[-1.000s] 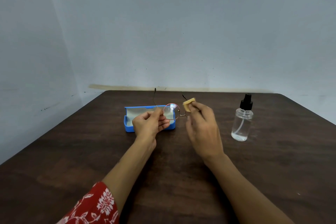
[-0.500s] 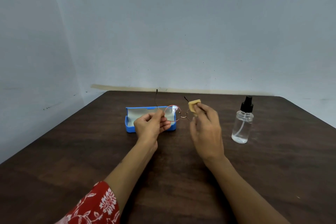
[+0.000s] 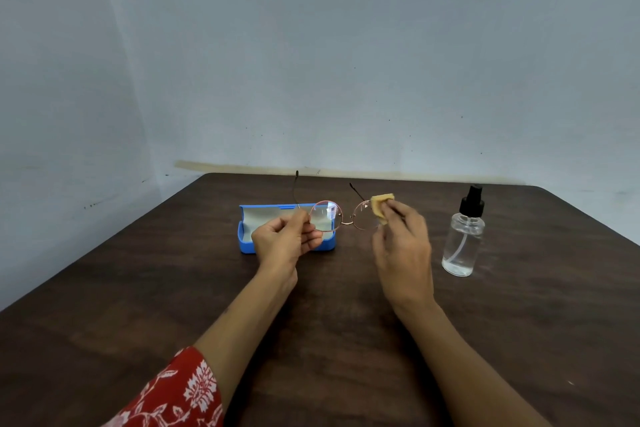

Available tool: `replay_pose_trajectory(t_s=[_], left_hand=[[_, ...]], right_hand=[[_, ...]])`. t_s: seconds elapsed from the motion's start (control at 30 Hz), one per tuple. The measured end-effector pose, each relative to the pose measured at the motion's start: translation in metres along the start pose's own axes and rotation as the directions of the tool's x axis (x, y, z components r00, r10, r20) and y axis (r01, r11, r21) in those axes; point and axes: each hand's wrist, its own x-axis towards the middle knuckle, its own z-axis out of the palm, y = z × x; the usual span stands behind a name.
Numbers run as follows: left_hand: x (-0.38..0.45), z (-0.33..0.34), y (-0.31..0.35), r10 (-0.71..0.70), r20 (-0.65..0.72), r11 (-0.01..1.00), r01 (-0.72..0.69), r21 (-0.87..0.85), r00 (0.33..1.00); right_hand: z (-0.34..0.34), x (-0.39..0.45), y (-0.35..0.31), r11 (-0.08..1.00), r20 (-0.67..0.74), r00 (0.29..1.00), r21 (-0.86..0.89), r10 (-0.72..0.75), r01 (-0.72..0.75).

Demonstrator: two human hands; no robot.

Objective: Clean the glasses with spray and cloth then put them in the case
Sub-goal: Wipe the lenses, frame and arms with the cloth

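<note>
On the dark wooden tabletop (image 3: 346,340), an open blue glasses case (image 3: 247,242) lies just behind the left hand (image 3: 285,241), which pinches the round thin-wire glasses (image 3: 341,215) by the left rim. These look light and fragile, best held at the frame. The right hand (image 3: 403,253) pinches a small yellow cloth (image 3: 380,206) against the right lens, right of the case.

Case (image 3: 246,242) sits on the table (image 3: 519,340), left of centre; glasses (image 3: 341,215) up above its right end, between left hand (image 3: 284,241) and right hand (image 3: 403,246); cloth (image 3: 380,207) against the right lens; bottle (image 3: 463,243) stands far right.
</note>
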Motion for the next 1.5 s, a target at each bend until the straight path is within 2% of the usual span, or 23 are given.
replay_pose_trajectory(t_s=[0.1, 0.27, 0.33, 0.47, 0.7, 0.77, 0.83, 0.9, 1.0, 1.2, 1.37, 1.5], left_hand=[[0.0, 0.001, -0.001, -0.004, 0.006, 1.0, 0.004, -0.004, 1.0], [0.002, -0.001, -0.001, -0.009, 0.004, 1.0, 0.009, -0.009, 1.0], [0.003, -0.002, 0.0, -0.008, -0.002, 1.0, 0.008, -0.005, 1.0], [0.003, -0.002, 0.001, -0.002, -0.004, 1.0, 0.002, -0.005, 1.0], [0.008, -0.005, 0.001, 0.07, 0.005, 0.997, -0.07, 0.029, 0.998], [0.01, -0.006, 0.002, 0.127, 0.017, 0.99, -0.127, 0.065, 0.992], [0.011, -0.007, 0.001, 0.218, 0.059, 0.968, -0.224, 0.111, 0.974], [0.011, -0.007, -0.001, 0.314, 0.122, 0.93, -0.331, 0.162, 0.942], [0.009, -0.008, -0.002, 0.398, 0.195, 0.869, -0.437, 0.232, 0.896], [0.005, -0.009, -0.003, 0.452, 0.297, 0.774, -0.536, 0.337, 0.841], [0.007, -0.011, -0.003, 0.45, 0.302, 0.753, -0.539, 0.377, 0.841], [0.01, -0.014, -0.003, 0.396, 0.307, 0.787, -0.492, 0.371, 0.865]], right_hand=[[-0.001, -0.001, 0.001, 1.0, 0.016, 1.0, -0.026, -0.007, 0.008], [0.004, -0.005, -0.011, 0.969, 0.133, 0.963, -0.045, -0.235, 0.243], [0.004, -0.003, -0.008, 0.973, 0.115, 0.968, -0.046, -0.221, 0.227], [-0.003, 0.002, 0.006, 0.998, -0.001, 0.999, -0.014, -0.054, 0.054], [0.001, -0.002, -0.006, 0.985, 0.06, 0.984, -0.036, -0.166, 0.168], [0.0, 0.0, -0.003, 0.997, 0.007, 0.997, 0.017, -0.074, 0.074], [-0.003, 0.002, 0.004, 0.986, -0.053, 0.99, 0.116, 0.129, -0.122], [-0.006, 0.005, 0.013, 0.934, -0.082, 0.944, 0.191, 0.321, -0.301], [-0.006, 0.007, 0.02, 0.857, -0.071, 0.873, 0.243, 0.483, -0.455], [-0.001, 0.007, 0.027, 0.706, 0.069, 0.78, 0.38, 0.622, -0.597], [0.004, 0.008, 0.031, 0.443, 0.235, 0.655, 0.573, 0.718, -0.69], [0.003, 0.009, 0.032, 0.334, 0.329, 0.645, 0.646, 0.69, -0.686]])
